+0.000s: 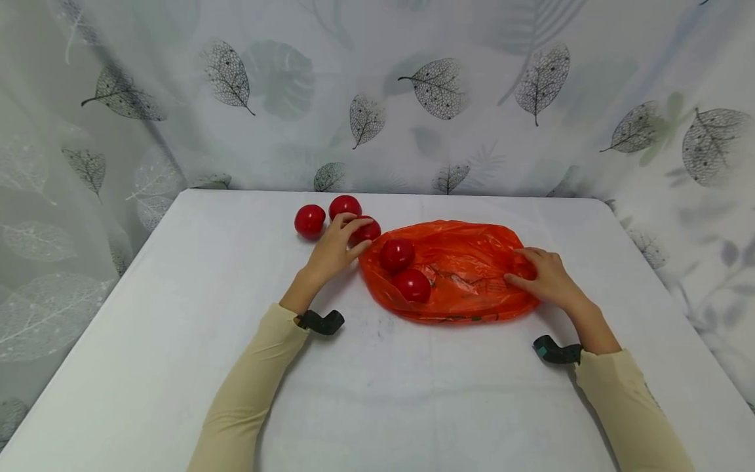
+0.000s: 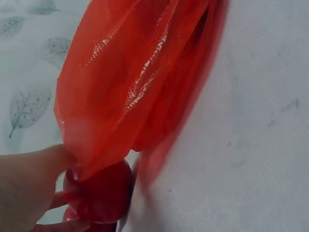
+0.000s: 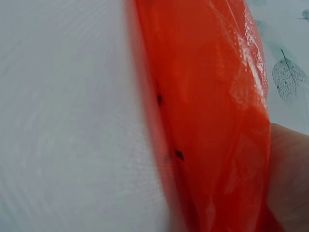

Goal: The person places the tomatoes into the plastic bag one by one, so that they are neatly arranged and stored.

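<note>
An orange-red plastic bag (image 1: 466,262) lies spread on the table with its mouth open. Two glossy red round fruits, one (image 1: 397,254) behind the other (image 1: 412,286), sit inside its left part. Just outside the bag's left rim, my left hand (image 1: 329,254) holds a third red fruit (image 1: 367,229), thumb on the bag side. The left wrist view shows this fruit (image 2: 104,193) partly behind the bag's edge (image 2: 116,96). At the other end, my right hand (image 1: 553,280) grips the bag's right rim; in the right wrist view the bag hides most of its fingers.
Two more red fruits, one at the left (image 1: 309,221) and one behind (image 1: 345,206), lie on the white table (image 1: 177,341) beyond my left hand. A leaf-patterned curtain (image 1: 377,78) hangs behind the table. Dark bands with curved pieces (image 1: 323,322) are on both wrists.
</note>
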### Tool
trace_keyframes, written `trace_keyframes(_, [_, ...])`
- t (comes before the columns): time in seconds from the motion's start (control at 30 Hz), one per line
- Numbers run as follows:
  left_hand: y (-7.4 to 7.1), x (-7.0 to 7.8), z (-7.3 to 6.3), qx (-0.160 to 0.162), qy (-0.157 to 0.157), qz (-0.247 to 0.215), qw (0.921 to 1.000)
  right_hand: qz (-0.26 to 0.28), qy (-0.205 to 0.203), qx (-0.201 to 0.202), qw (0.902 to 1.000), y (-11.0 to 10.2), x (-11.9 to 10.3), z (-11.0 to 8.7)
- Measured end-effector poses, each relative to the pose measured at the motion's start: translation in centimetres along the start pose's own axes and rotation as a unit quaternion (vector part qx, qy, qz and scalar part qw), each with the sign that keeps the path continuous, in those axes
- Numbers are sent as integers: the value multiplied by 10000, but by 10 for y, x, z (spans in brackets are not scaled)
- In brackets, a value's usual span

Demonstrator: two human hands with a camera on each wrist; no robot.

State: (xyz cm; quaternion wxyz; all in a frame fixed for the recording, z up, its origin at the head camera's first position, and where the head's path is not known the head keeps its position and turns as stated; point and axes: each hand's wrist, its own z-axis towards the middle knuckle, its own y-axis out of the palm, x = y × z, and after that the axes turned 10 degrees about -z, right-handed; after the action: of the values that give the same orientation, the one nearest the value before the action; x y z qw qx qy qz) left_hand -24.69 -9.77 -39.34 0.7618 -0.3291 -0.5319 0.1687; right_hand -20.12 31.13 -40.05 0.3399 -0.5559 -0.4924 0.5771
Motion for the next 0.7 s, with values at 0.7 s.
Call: trace_keyframes(0.7, [11, -11, 3, 457, 182, -418, 9979, -6, -50, 32, 10000, -1, -2, 0])
